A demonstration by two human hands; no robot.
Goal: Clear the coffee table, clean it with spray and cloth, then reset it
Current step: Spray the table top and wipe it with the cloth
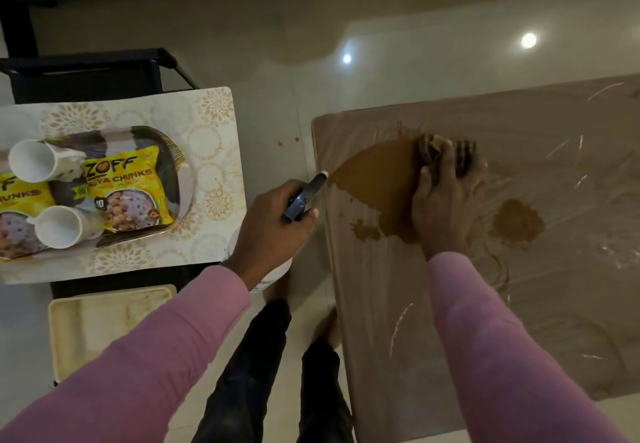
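Note:
The coffee table (519, 304) fills the right side, its brown top wrapped in shiny plastic. A large brown spill (377, 183) lies near its left edge, and a smaller brown patch (517, 223) sits further right. My right hand (446, 200) presses a crumpled striped cloth (436, 148) onto the spill's right edge, fingers curled over it. My left hand (273, 231) grips a dark spray bottle (304, 197) just off the table's left edge. Its white nozzle points at the spill.
A side table with a floral mat (207, 124) stands at left. It carries an oval tray (180, 172), two white cups (38, 162) lying on their sides and yellow snack packets (128, 193). A cream tray (104, 318) lies below. Brown drops (287, 141) dot the floor.

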